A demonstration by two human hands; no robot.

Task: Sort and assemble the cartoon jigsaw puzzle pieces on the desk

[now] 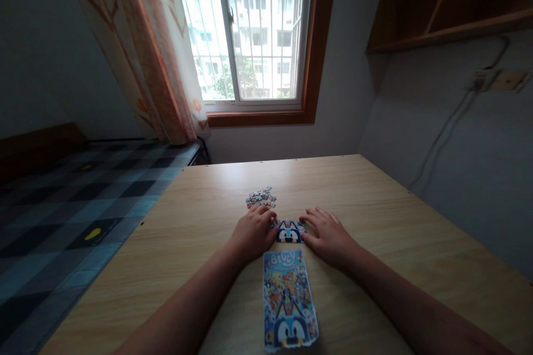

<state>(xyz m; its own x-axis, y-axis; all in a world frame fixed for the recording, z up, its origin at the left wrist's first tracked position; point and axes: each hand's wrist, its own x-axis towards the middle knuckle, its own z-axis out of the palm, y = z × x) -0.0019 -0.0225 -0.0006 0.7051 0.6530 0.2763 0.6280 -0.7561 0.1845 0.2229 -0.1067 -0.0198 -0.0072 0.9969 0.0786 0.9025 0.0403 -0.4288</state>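
Note:
A partly joined jigsaw puzzle [288, 232] with a blue cartoon dog's face lies flat on the table. My left hand [259, 230] rests at its left edge, fingers bent and the fingertips partly hidden. On the other side, my right hand [327, 236] touches the right edge with its fingers spread. Closer to me lies a colourful picture sheet [288, 299] showing the same dog face, with "Bluey" lettering at the top. Beyond my left hand is a pile of loose jigsaw pieces [261, 198].
The wooden table [200, 222] reaches toward a barred window [262, 33]. A bed with a checked cover [95, 188] stands along the left, below a flowered curtain [145, 55]. On the right wall are a shelf [449, 30] and a socket with a cable [483, 80].

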